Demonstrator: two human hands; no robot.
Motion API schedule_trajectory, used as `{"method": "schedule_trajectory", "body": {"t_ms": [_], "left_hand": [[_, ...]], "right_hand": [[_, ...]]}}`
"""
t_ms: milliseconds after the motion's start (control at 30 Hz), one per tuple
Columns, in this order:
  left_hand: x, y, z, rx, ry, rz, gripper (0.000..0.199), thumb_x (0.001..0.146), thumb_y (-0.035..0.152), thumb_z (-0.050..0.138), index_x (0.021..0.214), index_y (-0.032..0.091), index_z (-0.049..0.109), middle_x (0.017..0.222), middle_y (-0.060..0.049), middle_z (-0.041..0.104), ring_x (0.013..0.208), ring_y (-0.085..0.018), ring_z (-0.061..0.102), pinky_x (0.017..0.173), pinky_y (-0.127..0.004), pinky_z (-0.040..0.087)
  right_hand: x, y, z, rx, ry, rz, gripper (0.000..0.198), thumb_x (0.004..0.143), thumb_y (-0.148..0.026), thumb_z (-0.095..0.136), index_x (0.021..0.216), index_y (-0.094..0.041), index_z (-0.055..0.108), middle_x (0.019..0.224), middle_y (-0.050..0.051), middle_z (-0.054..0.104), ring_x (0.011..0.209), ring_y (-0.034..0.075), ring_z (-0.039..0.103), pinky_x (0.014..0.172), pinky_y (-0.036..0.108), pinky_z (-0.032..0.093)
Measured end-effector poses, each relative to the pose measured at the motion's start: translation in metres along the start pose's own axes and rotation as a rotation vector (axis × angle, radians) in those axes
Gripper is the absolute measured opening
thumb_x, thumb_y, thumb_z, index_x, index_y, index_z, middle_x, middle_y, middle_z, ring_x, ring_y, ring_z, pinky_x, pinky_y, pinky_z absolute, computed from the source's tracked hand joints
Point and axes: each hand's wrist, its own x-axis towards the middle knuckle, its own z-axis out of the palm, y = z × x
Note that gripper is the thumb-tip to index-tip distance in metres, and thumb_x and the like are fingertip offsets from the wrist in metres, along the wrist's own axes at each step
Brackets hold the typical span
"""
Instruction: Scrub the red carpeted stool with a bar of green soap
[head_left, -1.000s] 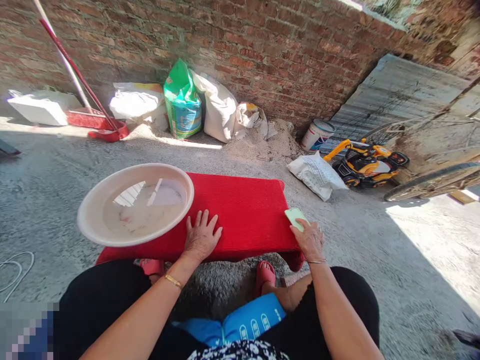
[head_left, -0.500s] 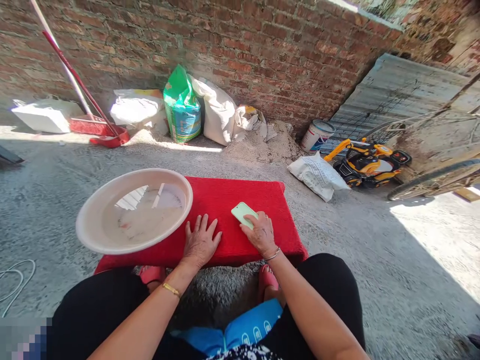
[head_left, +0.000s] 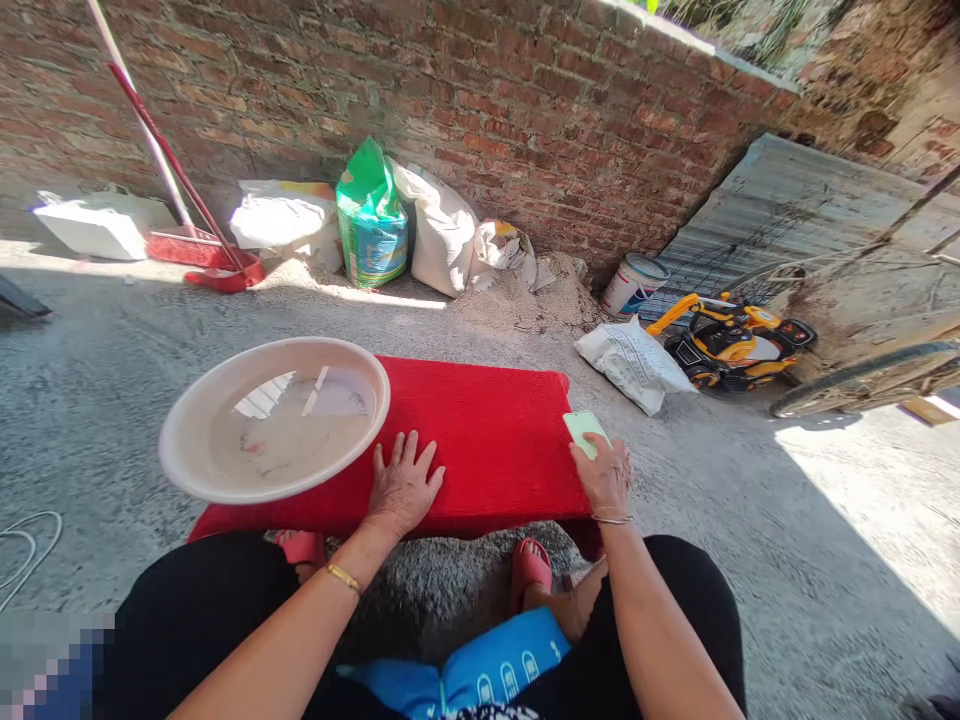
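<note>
The right hand is gripping a flat pale-green object, thumb and fingers closing on its near end; I can't tell from here exactly what it is. The object is overlapping the right edge of a low table, covered in red cloth, and whether it is pressing on that cloth I can't make out. The left hand is resting palm down on the cloth, fingers spreading out, their tips pointing forward just beside a wide pale basin. The basin is standing at the table's left end, holding water that is catching bright reflections. Pink sandals are showing on the near side, and a green-and-blue bag is standing near the brick wall.
</note>
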Motion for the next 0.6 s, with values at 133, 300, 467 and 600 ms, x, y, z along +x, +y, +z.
{"method": "schedule_trajectory", "body": {"t_ms": [133, 300, 467, 600], "left_hand": [[0.001, -0.001, 0.001, 0.007, -0.018, -0.004, 0.046, 0.091, 0.042, 0.047, 0.131, 0.024, 0.060, 0.145, -0.016, 0.047, 0.135, -0.036, 0.040, 0.109, -0.061, 0.025], [0.001, -0.002, 0.002, 0.005, -0.014, 0.004, 0.046, 0.092, 0.042, 0.045, 0.131, 0.023, 0.060, 0.146, -0.016, 0.046, 0.135, -0.036, 0.040, 0.109, -0.061, 0.026], [0.000, -0.001, 0.002, 0.011, 0.005, 0.011, 0.045, 0.091, 0.042, 0.047, 0.130, 0.023, 0.061, 0.145, -0.017, 0.048, 0.134, -0.037, 0.041, 0.109, -0.062, 0.025], [0.000, 0.000, 0.003, 0.007, 0.011, 0.009, 0.046, 0.091, 0.042, 0.047, 0.130, 0.023, 0.060, 0.144, -0.017, 0.048, 0.134, -0.037, 0.041, 0.109, -0.062, 0.025]], "right_hand": [[-0.028, -0.076, 0.027, 0.167, -0.091, -0.263, 0.034, 0.081, -0.040, 0.058, 0.108, -0.023, 0.070, 0.098, 0.009, 0.056, 0.092, 0.023, 0.052, 0.085, 0.037, 0.041], [-0.048, -0.121, 0.044, 0.175, -0.224, -0.465, 0.035, 0.080, -0.038, 0.065, 0.113, -0.029, 0.069, 0.108, 0.008, 0.056, 0.096, 0.022, 0.052, 0.087, 0.034, 0.040], [-0.015, -0.063, 0.027, 0.025, -0.232, -0.173, 0.037, 0.084, -0.043, 0.060, 0.117, -0.028, 0.068, 0.105, 0.010, 0.057, 0.095, 0.023, 0.056, 0.085, 0.036, 0.039], [0.014, 0.004, 0.001, -0.105, -0.114, 0.166, 0.044, 0.083, -0.046, 0.058, 0.118, -0.022, 0.068, 0.101, 0.014, 0.058, 0.093, 0.029, 0.056, 0.082, 0.042, 0.040]]}}
